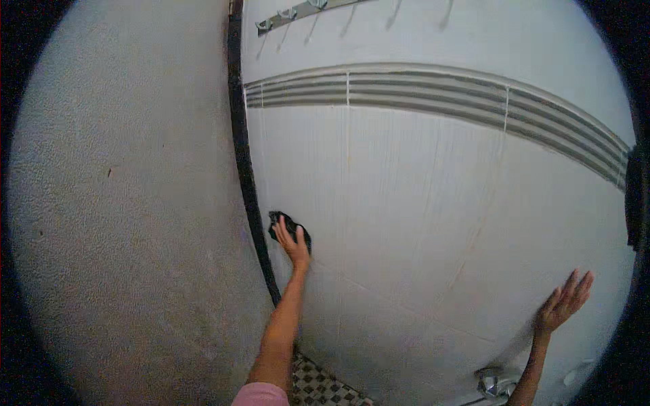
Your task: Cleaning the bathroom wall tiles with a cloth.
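My left hand (293, 244) presses a crumpled black cloth (275, 218) against the white tiled wall (396, 203), close to the dark vertical edge strip. Much of the cloth is hidden under the palm and fingers. Over to the right, my right hand (563, 303) is held up at the same wall with its fingers extended and nothing in it. Whether its palm touches the tile I cannot tell. Faint streaks and brownish stains run down the tile between the two hands.
Below my right hand, a chrome faucet (491, 384) juts from the wall. Ribbed grey border tiles (426, 87) cross higher up, with a metal hook rail (288, 14) above. A dark strip (242, 152) divides the tile from a rough plaster wall (127, 203). Checkered flooring (320, 380) shows below.
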{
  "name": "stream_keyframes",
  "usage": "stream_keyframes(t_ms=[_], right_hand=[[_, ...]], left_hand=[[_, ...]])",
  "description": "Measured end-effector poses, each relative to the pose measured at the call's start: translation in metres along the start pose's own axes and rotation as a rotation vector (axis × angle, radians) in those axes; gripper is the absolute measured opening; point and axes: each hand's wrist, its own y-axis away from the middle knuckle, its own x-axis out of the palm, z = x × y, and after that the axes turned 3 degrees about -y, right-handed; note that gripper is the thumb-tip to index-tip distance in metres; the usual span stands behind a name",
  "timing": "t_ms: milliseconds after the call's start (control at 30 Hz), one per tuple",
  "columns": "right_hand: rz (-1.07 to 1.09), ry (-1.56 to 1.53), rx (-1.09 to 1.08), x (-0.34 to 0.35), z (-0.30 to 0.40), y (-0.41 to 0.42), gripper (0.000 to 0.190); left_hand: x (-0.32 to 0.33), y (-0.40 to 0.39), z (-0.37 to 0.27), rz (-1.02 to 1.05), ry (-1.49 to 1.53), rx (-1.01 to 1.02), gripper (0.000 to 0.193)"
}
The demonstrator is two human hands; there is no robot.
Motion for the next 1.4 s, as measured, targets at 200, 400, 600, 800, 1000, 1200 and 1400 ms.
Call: stream_keyframes(t_ms=[200, 400, 600, 800, 1000, 1200, 1400], right_hand=[[0.026, -0.005, 0.009, 0.000, 0.001, 0.002, 0.049], [0.042, 0.001, 0.039, -0.003, 0.001, 0.004, 0.049], [0.026, -0.008, 0.022, -0.001, 0.000, 0.004, 0.046], [0.060, -0.062, 0.124, -0.019, 0.025, -0.017, 0.044], [0.001, -0.700, -0.074, 0.006, 0.149, -0.109, 0.050], [0.067, -0.660, -0.145, 0.040, 0.207, -0.148, 0.063], [0.056, -0.640, -0.164, 0.033, 0.195, -0.148, 0.062]], left_hand=[[0.005, -0.142, -0.053, -0.021, 0.015, 0.229, 0.060], [0.016, -0.176, -0.163, -0.002, 0.020, 0.388, 0.059], [0.027, -0.091, -0.276, 0.013, -0.001, 0.722, 0.062], [0.030, 0.029, -0.371, 0.390, 0.029, 0.990, 0.072], [0.031, 0.058, -0.389, 0.740, 0.747, 0.701, 0.094], [0.016, 0.030, -0.379, 1.115, 1.342, 0.297, 0.089], [0.003, 0.040, -0.377, 0.712, 1.035, 0.466, 0.090]])
